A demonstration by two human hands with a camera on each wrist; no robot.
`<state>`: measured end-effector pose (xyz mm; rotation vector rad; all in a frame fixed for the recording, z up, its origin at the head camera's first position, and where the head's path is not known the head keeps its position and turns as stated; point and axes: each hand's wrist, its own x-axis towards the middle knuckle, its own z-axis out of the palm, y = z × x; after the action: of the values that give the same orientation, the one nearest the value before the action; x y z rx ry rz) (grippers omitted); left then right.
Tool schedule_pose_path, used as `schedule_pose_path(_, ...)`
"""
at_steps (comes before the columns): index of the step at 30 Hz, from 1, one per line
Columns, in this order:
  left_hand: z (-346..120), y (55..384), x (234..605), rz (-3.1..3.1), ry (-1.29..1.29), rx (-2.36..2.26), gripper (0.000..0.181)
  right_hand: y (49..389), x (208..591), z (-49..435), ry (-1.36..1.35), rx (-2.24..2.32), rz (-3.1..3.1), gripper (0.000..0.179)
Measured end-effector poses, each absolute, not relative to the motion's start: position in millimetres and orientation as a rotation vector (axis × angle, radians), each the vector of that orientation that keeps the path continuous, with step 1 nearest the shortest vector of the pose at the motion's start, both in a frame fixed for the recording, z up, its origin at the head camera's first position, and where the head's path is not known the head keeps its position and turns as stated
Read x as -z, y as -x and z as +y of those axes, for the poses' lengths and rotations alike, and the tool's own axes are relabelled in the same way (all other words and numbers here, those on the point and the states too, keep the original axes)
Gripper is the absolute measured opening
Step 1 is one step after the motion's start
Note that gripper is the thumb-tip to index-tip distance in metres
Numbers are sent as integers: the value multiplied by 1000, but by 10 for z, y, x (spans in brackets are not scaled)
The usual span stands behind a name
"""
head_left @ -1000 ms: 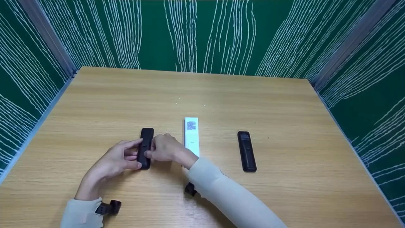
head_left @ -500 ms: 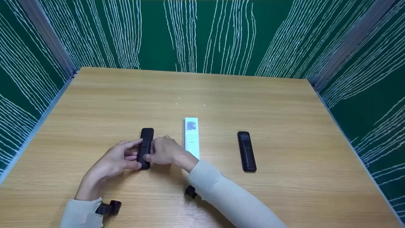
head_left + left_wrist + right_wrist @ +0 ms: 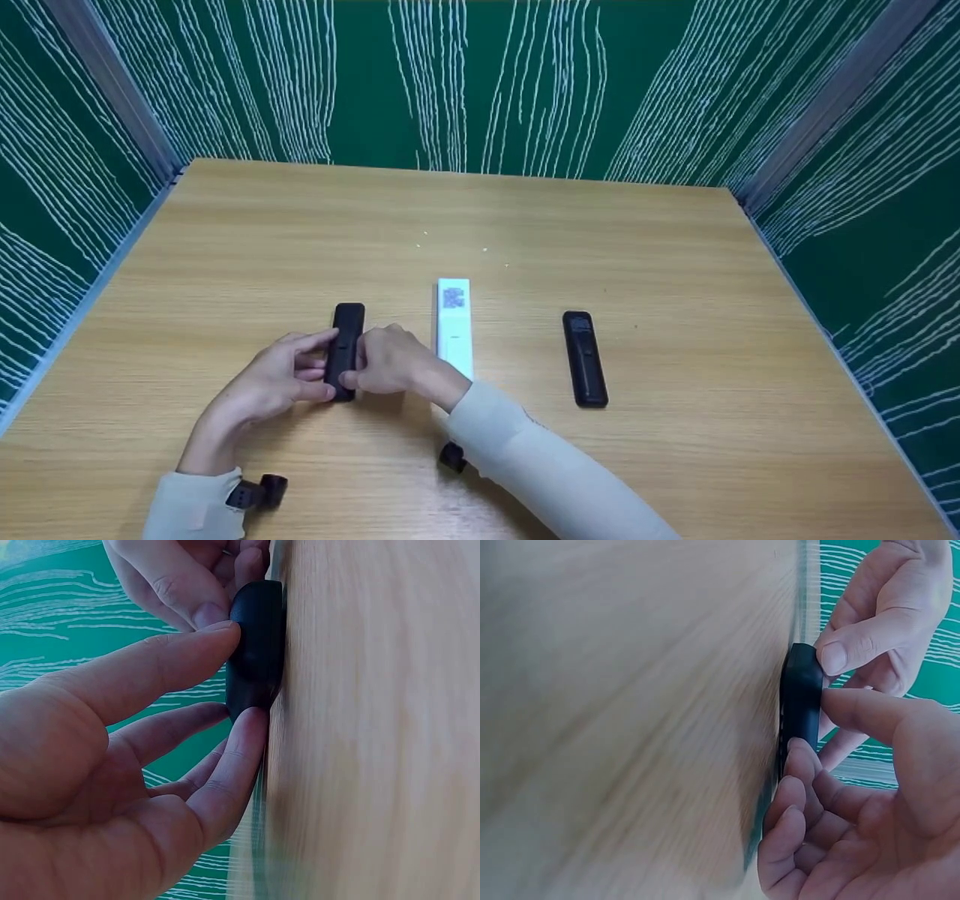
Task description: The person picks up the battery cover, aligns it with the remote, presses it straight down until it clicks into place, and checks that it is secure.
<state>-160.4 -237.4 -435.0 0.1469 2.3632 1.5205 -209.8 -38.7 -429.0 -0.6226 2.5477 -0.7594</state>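
Note:
A slim black remote control (image 3: 349, 319) lies flat on the wooden table, left of centre in the head view. My left hand (image 3: 262, 382) holds it along its left side, thumb at the near end and a fingertip higher up. From the right, my right hand (image 3: 394, 360) grips it with the thumb on its upper face near the close end and curled fingers along the edge. In the left wrist view the remote control (image 3: 259, 630) shows end-on between the fingers. The right wrist view has both thumbs on the remote control (image 3: 802, 709).
A white remote control (image 3: 454, 322) with a printed square code lies in the middle, its near end hidden under my right arm. Farther right lies another black remote control (image 3: 586, 360). Small white specks dot the table (image 3: 525, 217), and green walls (image 3: 367, 90) with white lines enclose it.
My right hand has slid slightly toward me, its thumb moving down along the black remote control. The left hand and the other remote controls stay in place.

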Motion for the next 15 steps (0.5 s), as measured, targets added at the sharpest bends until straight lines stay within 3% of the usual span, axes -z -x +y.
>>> schedule_pose_path(15, -2367, 1610, 4364, 2373, -150, -1494, 87, 2091, 4271, -399, 620, 709, 2552, 34)
